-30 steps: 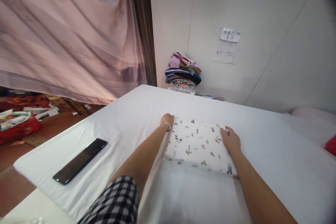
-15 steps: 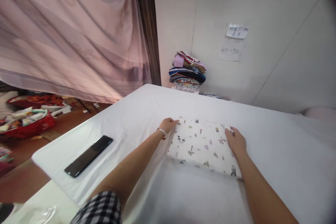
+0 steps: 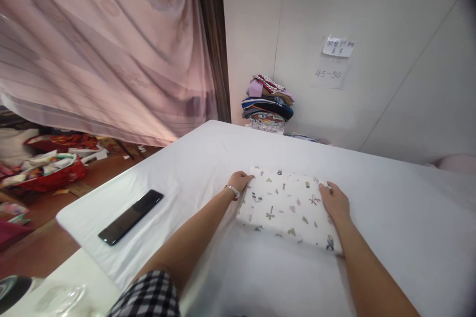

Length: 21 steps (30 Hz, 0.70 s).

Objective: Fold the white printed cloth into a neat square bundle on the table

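A folded white cloth (image 3: pixel 284 208) printed with small plants and figures lies flat on the white-covered table (image 3: pixel 394 228). At its far left corner my left hand (image 3: pixel 240 183), with a silver bracelet at the wrist, is closed on the edge, thumb and fingers together. My right hand (image 3: pixel 335 200) grips the cloth's right edge near the far corner, and a ring shows on one finger. Some fingertips of both hands are hidden at the cloth's sides. To the left of my left forearm rests a black phone (image 3: pixel 131 217).
A stack of folded fabrics (image 3: pixel 267 104) stands beyond the table's far edge against the wall. Handwritten paper notes (image 3: pixel 337 47) hang there. A pink curtain (image 3: pixel 111 49) drapes at the left, above a red container of cloth (image 3: pixel 55 173). Clear plastic (image 3: pixel 61 299) sits at the near left corner.
The camera view has shifted slightly, so the phone and background sit a little further right. Both hands stay at the cloth's edges, and the cloth looks nearly unmoved.
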Available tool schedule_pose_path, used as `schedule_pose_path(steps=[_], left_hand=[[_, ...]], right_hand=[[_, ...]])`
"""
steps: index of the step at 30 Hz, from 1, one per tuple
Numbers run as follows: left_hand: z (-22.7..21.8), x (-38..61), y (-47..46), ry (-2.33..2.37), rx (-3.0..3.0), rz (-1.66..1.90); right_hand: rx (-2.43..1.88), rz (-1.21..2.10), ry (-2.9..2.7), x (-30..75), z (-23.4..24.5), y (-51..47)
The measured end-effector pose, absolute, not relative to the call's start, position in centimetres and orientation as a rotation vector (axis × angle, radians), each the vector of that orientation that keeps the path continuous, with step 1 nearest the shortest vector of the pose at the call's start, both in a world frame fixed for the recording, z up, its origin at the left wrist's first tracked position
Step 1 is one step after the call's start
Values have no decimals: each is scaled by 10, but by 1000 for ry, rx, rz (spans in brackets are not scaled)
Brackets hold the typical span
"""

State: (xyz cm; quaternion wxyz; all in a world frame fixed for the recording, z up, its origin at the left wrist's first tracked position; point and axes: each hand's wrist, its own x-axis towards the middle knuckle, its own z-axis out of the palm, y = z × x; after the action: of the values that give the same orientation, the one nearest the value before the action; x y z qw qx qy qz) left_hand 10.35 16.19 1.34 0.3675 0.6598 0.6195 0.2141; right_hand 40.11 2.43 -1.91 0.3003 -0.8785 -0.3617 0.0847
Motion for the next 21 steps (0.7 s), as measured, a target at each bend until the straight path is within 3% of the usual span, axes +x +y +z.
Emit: schedule_pose_path(steps=[21], left_hand=[[3,97,155,1525,1749,521]], right_hand=[[-2337,218,-969,398,-16,22]])
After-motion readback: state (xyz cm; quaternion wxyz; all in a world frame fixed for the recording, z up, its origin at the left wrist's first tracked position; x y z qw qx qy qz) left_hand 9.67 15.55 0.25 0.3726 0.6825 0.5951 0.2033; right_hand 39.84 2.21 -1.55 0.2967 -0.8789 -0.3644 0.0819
